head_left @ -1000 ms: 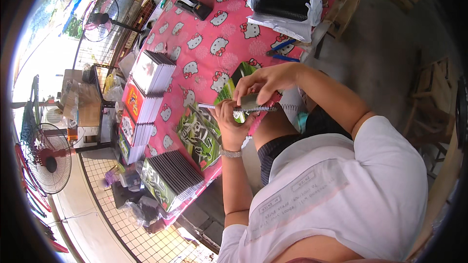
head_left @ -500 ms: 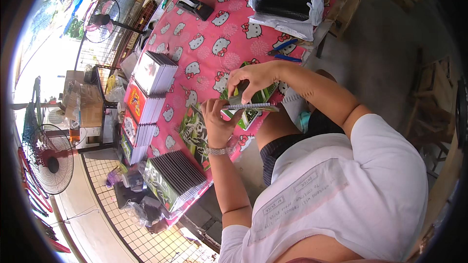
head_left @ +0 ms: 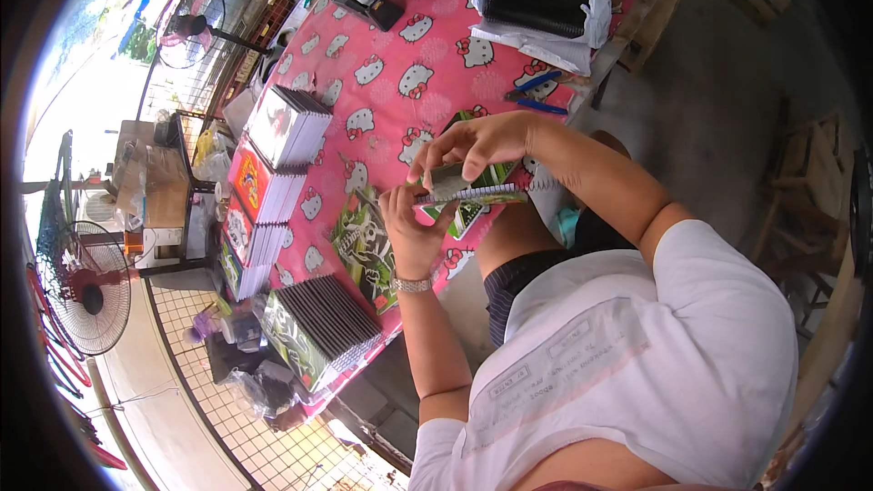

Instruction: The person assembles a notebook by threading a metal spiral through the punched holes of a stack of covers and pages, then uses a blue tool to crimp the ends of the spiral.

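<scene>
A small notebook (head_left: 496, 195) with a green cover is held edge-up above the table's near edge. A spiral wire coil (head_left: 556, 181) runs along its edge and sticks out past the right end. My left hand (head_left: 414, 229), with a metal watch at the wrist, is closed round the notebook's left end. My right hand (head_left: 477, 144) is bent over the top, its thumb and fingers on the notebook's upper face. Below them lie green-and-black notebook covers (head_left: 364, 250) on the pink table (head_left: 382, 91). My palms and some fingertips are hidden.
Stacks of coil-bound notebooks (head_left: 273, 191) line the left edge, with a green stack (head_left: 323, 327) nearer me. Blue-handled pliers (head_left: 541, 95) lie at right. Black coils (head_left: 532, 2) sit in white paper at the back, near a black tape dispenser (head_left: 368, 5). Fans (head_left: 91, 295) stand at left.
The notebook has tilted a little, so more of its upper face shows. My right hand's fingers have shifted left along it and opened slightly. My left hand keeps its grip.
</scene>
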Demonstrator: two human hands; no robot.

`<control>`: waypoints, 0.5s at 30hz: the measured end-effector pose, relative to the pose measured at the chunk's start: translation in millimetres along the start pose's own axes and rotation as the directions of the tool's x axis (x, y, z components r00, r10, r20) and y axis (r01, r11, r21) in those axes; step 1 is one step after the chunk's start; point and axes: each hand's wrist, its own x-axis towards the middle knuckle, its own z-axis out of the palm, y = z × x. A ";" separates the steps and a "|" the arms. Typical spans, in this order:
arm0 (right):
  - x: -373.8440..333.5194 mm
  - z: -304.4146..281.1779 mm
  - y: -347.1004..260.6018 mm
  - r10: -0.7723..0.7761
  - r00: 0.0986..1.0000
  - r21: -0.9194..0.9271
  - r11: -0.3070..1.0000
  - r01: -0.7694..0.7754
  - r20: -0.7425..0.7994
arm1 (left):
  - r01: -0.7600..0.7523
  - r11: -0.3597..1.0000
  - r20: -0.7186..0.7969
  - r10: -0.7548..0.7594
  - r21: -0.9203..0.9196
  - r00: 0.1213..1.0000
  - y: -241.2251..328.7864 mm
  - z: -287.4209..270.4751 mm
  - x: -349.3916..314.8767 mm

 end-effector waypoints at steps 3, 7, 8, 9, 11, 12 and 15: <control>5.6 -1.3 4.0 -0.052 0.999 0.121 0.991 0.050 0.016 | 0.033 0.998 0.024 -0.032 -0.046 0.999 -7.7 -3.1 0.2; 20.2 1.5 2.9 -0.209 0.974 0.339 0.925 0.170 0.082 | -0.014 0.999 0.000 0.014 -0.043 1.000 -32.6 -12.0 -4.2; 24.7 -3.5 1.5 -0.102 0.994 -0.005 0.995 0.102 0.035 | -0.004 0.998 0.008 0.004 -0.058 1.000 -32.0 -14.9 -2.9; 26.5 -7.9 0.4 -0.015 0.999 -0.342 0.940 -0.003 -0.048 | -0.010 0.998 0.009 0.010 -0.057 1.000 -35.2 -15.1 -2.3; 30.2 -7.4 5.6 -0.054 0.997 -0.176 0.984 0.042 -0.063 | 0.102 0.987 0.036 -0.099 -0.121 0.994 -42.5 -14.3 -3.9; 32.2 -2.0 4.7 -0.088 0.996 0.035 0.996 0.088 -0.010 | 0.110 0.987 0.034 -0.106 -0.120 0.994 -44.6 -15.0 -5.6; 39.9 -6.6 7.9 0.019 0.999 -0.142 0.990 -0.026 -0.046 | 0.193 0.956 0.085 -0.178 -0.220 0.980 -45.9 -17.3 -3.1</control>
